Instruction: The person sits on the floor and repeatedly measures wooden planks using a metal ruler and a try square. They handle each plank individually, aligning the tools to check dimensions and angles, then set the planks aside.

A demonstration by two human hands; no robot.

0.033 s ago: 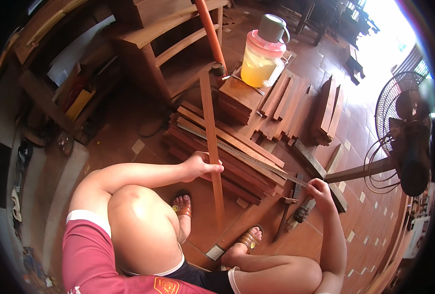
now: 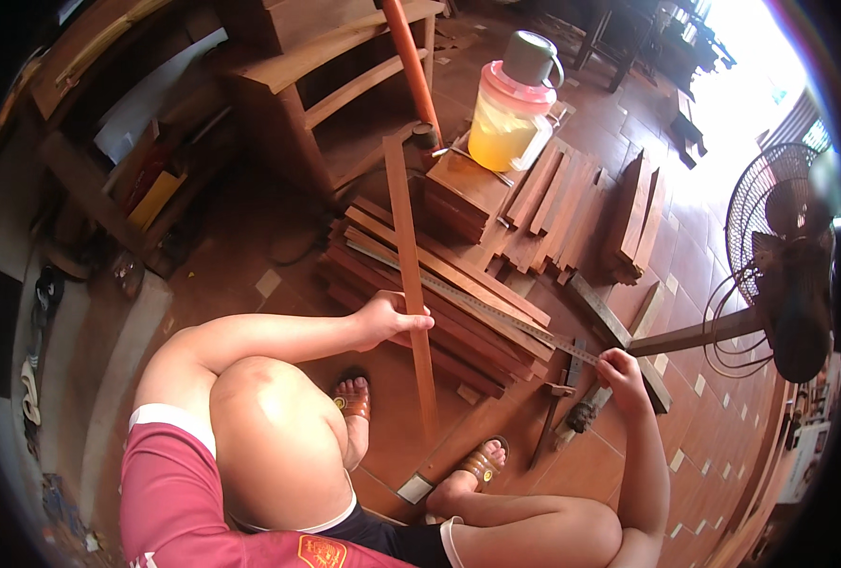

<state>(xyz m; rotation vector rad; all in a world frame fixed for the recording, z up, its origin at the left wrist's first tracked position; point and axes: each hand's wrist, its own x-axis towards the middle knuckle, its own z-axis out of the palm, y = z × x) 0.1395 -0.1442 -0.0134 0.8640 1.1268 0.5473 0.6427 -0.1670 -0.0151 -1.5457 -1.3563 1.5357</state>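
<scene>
My left hand (image 2: 387, 320) is closed round a narrow flat wooden strip (image 2: 404, 227), thumb across its face, and the strip stands nearly upright in view. My right hand (image 2: 622, 381) pinches the near right end of a long metal ruler (image 2: 482, 305). That ruler slants over a stack of reddish-brown boards (image 2: 458, 352) and passes behind the strip. Close to my right hand, a dark metal-and-wood tool (image 2: 558, 389), its kind unclear, lies beside the stack. A dark bristly brush-like thing (image 2: 579, 417) is just below that hand.
A jug of yellow liquid (image 2: 504, 123) with a pink rim stands on a wooden block (image 2: 458, 194). Several short boards (image 2: 557, 204) lie to its right. A standing fan (image 2: 770, 227) is at the right, a wooden cabinet (image 2: 316, 142) at the far left. My sandalled feet flank the strip's lower end.
</scene>
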